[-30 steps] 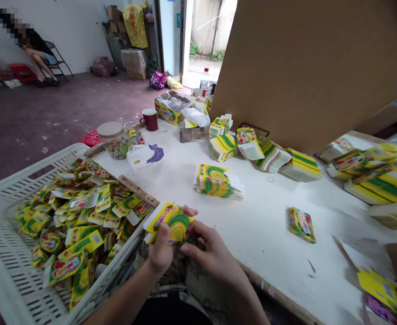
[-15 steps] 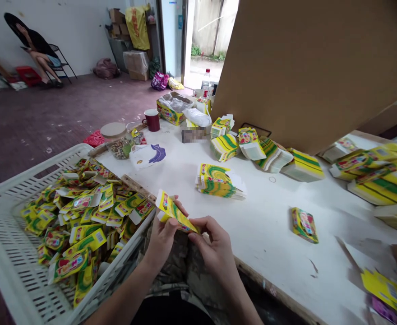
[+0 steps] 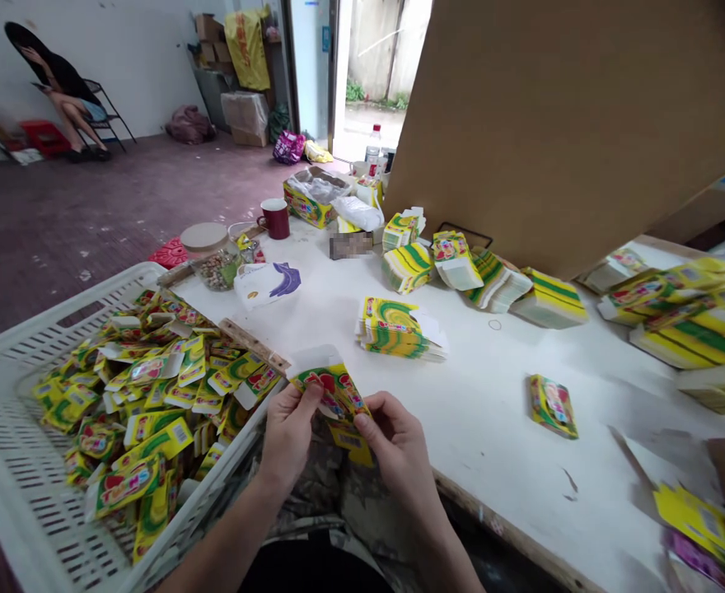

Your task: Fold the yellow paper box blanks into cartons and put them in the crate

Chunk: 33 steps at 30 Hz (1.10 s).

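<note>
Carton (image 3: 336,394) tight in fingers of left hand (image 3: 288,436) and right hand (image 3: 399,449), above table edge (image 3: 498,498), beside crate (image 3: 59,317)

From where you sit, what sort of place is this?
Most likely a small packaging workshop. Stacks of flat printed cartons lie on the white table, a white crate beside it is heaped with the same yellow-green boxes, and the left hand and right hand hold one carton between them.
</note>
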Motion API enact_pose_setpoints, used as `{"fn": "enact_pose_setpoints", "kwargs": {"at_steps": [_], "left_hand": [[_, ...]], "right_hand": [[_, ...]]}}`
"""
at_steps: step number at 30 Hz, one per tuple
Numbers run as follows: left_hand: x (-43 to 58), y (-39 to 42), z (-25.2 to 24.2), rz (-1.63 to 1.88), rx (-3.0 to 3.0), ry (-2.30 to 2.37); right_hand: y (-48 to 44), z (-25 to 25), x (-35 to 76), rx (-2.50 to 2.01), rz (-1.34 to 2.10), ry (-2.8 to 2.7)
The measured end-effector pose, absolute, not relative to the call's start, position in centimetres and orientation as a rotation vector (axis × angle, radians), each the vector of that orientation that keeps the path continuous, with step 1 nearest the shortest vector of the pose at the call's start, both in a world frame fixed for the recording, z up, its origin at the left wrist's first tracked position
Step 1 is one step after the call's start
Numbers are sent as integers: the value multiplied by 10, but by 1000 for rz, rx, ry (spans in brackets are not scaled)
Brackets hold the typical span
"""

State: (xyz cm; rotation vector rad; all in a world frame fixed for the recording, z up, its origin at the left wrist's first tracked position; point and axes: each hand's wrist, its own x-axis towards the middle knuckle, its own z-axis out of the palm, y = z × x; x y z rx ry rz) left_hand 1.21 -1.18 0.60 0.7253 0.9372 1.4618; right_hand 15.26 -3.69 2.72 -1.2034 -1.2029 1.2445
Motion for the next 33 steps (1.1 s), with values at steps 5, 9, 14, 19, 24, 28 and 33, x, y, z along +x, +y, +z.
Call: {"fn": "enact_pose_setpoints", "kwargs": {"at_steps": [5,9,14,19,24,28,33], "left_hand": [[-19,1,27,1388,1050,822],[-29,3,47,1056,1571,1028],[-9,-6,40,587,1867,1228],[4,-19,23,788,2006,1253],[11,-26,18,790,2230,1024],[11,-28,17,801,2278,1072],[7,-26,20,749,2219,1072]], "right_hand": [[-32,35,183,-1292,471,-1597],[-35,39,190,-1120,288,-1976],[-45,28,178,-1171,330,-1775],[-49,12,171,-1215,1025,-1166],[-47,15,157,-994,1648,-810],[-45,14,155,-926,1717,-781],[-46,3,156,-991,1523,-912]]}}
